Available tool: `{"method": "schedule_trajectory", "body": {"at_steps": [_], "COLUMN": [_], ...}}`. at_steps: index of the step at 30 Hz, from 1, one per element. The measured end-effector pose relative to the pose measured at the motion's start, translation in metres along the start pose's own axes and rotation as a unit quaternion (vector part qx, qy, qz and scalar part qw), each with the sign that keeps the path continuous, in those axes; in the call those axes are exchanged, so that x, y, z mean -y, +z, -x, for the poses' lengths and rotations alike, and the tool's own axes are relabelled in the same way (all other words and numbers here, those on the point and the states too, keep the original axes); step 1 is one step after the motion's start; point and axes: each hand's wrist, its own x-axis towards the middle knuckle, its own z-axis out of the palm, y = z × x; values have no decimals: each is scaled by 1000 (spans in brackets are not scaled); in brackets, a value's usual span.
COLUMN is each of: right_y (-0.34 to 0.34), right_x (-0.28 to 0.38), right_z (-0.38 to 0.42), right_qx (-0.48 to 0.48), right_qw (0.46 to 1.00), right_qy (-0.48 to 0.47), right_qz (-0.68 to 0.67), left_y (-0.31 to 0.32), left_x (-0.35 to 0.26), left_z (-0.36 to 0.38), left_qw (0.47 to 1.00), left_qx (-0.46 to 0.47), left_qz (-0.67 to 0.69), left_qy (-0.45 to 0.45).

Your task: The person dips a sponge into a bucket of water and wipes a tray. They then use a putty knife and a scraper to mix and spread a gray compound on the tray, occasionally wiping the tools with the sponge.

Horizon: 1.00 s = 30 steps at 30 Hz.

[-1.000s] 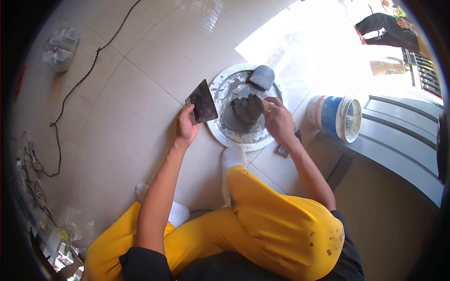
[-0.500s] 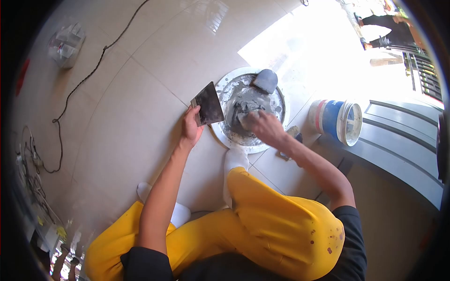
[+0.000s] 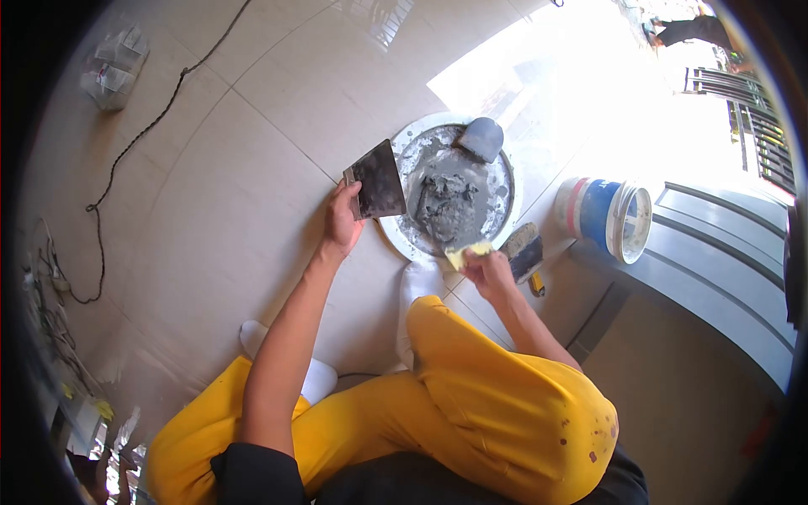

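In my left hand [image 3: 342,220] is a dark flat square blade [image 3: 379,182], gripped by its near edge just left of a round white basin [image 3: 404,244]. Wet grey paste [image 3: 450,202] is heaped in the middle of the basin. A dark rounded piece [image 3: 482,139] rests on the basin's far right rim. My right hand [image 3: 488,271] pinches a small yellowish scraper [image 3: 468,252] at the basin's near rim.
Right of the basin lie a dirty dark tool [image 3: 523,252] and a small yellow object [image 3: 537,284]. Beyond them a white and blue bucket [image 3: 602,217] lies on its side. A cord [image 3: 168,105] and a clear container [image 3: 116,69] are at left. A person [image 3: 694,32] is at upper right.
My right hand has moved from the middle of the paste back to the basin's near rim, and the yellowish scraper now shows. My left hand and its blade have hardly moved.
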Motion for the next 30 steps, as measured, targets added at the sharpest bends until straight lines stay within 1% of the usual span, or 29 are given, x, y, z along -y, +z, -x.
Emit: {"method": "schedule_trajectory", "body": {"at_steps": [1,2,3,4,5,6,7,8,9,10,12,13,14,16,18,19,20,22,24,25,26,28,29,30], "right_y": [8,8,20,15,18,22,30,40,49,40,37,39,43,51,45,47,52,60,53,52,61,70,63,52], "right_x": [8,24,49,62,79,92,94,91,83,58,63,84,101,91,69,82,101,103,72,73,89,116,91,72], "right_z": [-9,-15,-4,-16,-13,-7,4,18,29,9,9,5,3,11,3,-3,-6,8,1,-19,-12,3,-5,-12], "right_qx": [27,41,51,86,69,52,58,-2,-61,19,107,124,117,106,146,158,160,99,101,127,131,101,112,92], "right_qw": [998,998,994,982,945,882,882,697,443,374,337,381,436,422,260,320,391,393,232,258,254,378,374,248], "right_qy": [-12,-49,-97,-131,-200,-263,-264,-445,-585,-610,-525,-513,-513,-563,-545,-509,-453,-593,-643,-546,-547,-535,-560,-596], "right_qz": [-53,-20,22,101,248,388,387,563,676,699,774,759,730,703,784,784,785,696,723,787,787,748,731,758], "left_y": [-1,-2,0,3,5,6,3,-1,-5,-3,-3,2,4,0,4,4,3,2,6,9,6,-2,-2,-1], "left_x": [0,0,-1,-1,-2,-3,-2,2,4,5,6,3,1,1,1,1,4,2,-1,-3,-1,0,2,3], "left_z": [1,1,-1,-4,-2,0,-1,-2,-3,-4,-4,-3,-1,5,-2,-3,0,-2,-3,-4,-1,-3,-2,-3], "left_qw": [1000,1000,1000,1000,1000,1000,1000,1000,1000,1000,1000,1000,1000,1000,999,999,1000,1000,1000,999,999,1000,1000,1000], "left_qx": [0,1,6,10,18,24,21,22,22,10,6,10,14,13,25,22,22,15,23,24,16,8,3,10], "left_qz": [-4,-8,-11,-12,-8,-5,-7,1,7,2,-2,-2,-1,-6,-4,-9,-4,-5,-8,-18,-25,-13,0,0], "left_qy": [-5,-3,2,4,4,6,10,8,8,15,22,21,17,0,27,23,19,20,9,14,18,13,7,4]}}
